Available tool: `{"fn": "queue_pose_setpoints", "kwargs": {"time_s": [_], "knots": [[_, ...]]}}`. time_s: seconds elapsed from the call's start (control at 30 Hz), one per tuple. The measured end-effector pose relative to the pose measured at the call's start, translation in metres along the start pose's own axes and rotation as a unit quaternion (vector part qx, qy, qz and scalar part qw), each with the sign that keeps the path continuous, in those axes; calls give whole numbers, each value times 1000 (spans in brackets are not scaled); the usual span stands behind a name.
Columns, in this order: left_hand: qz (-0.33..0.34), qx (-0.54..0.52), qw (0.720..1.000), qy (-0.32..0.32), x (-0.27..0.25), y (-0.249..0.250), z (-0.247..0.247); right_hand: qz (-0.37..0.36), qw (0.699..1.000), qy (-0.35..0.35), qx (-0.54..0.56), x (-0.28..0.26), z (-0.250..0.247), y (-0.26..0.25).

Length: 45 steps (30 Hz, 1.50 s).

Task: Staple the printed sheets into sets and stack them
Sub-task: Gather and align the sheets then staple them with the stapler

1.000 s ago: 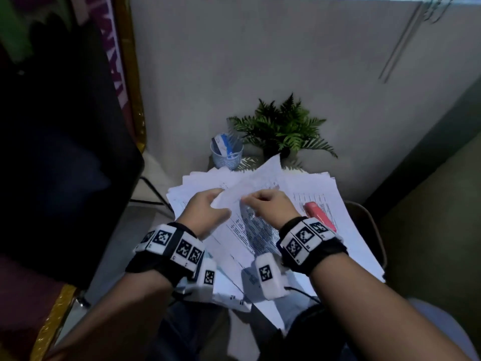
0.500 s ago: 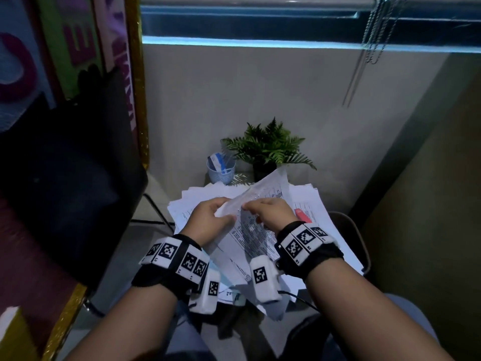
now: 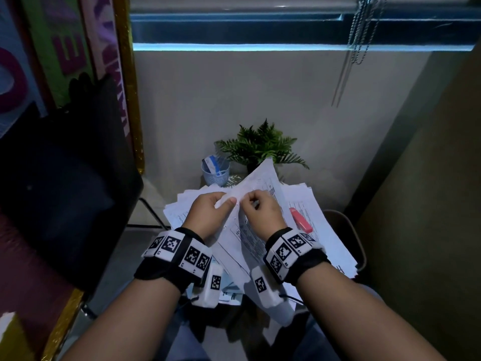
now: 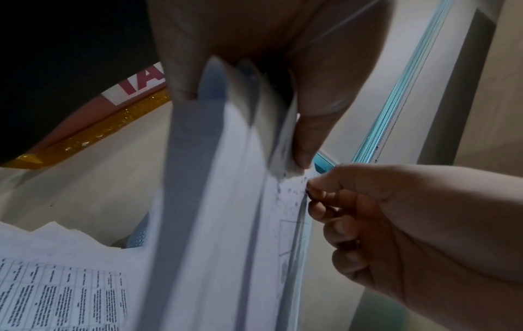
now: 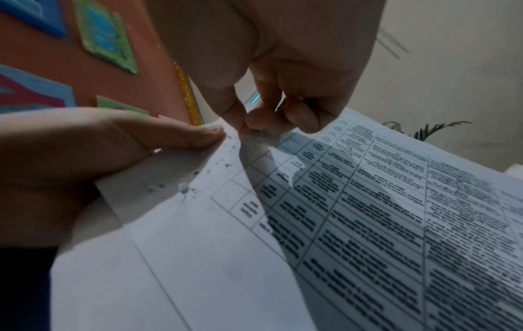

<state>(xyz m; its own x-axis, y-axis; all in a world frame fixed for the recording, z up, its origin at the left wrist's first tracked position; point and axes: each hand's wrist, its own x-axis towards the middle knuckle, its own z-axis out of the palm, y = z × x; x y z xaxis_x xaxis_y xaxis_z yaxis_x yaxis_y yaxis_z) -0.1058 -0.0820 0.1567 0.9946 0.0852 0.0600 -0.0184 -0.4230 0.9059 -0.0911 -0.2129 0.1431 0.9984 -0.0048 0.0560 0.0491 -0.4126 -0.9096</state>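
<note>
I hold a set of printed sheets (image 3: 263,178) tilted up over the paper pile. My left hand (image 3: 226,204) pinches its near corner, thumb on top. In the left wrist view the sheets (image 4: 215,201) fan out below the left thumb. My right hand (image 3: 247,205) pinches the same corner right beside the left one. In the right wrist view the right hand (image 5: 245,127) nips the top sheet's corner, and the printed table (image 5: 382,201) shows. That corner is speckled with small holes. A red stapler (image 3: 300,220) lies on the pile, right of my right wrist.
Loose printed sheets (image 3: 320,230) cover a small round table (image 3: 360,246) by the wall. At its back stand a blue cup (image 3: 215,173) and a green plant (image 3: 260,147). A black chair (image 3: 65,183) is close on the left. Blind cords (image 3: 361,35) hang upper right.
My hands have drawn closer together at the sheets' corner, and the set now stands steeper. The head view has tilted up, so the window ledge shows.
</note>
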Motion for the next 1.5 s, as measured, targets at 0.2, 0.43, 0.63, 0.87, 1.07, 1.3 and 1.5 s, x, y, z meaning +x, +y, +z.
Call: {"fn": "queue_pose_setpoints", "kwargs": {"time_s": [0.2, 0.43, 0.63, 0.87, 1.07, 1.3, 1.5], "knots": [[-4, 143, 989, -36, 18, -5, 0, -48, 997, 30, -56, 1, 11, 13], [-27, 173, 983, -53, 16, -15, 12, -87, 995, 54, 2, 11, 5, 8], [-40, 174, 984, -8, 23, -27, 4, 76, 987, 111, 94, 34, -25, 26], [-48, 219, 972, 69, 29, -19, -14, 181, 954, 238, -17, 77, -122, 90], [-36, 193, 977, 84, 41, -19, -25, 220, 914, 298, -167, 110, -186, 119], [-21, 102, 992, 66, 39, -19, -27, 108, 990, 74, -54, 97, -143, 81], [15, 69, 997, 26, 24, -13, -34, 42, 987, -152, 14, 80, -73, 34]]}}
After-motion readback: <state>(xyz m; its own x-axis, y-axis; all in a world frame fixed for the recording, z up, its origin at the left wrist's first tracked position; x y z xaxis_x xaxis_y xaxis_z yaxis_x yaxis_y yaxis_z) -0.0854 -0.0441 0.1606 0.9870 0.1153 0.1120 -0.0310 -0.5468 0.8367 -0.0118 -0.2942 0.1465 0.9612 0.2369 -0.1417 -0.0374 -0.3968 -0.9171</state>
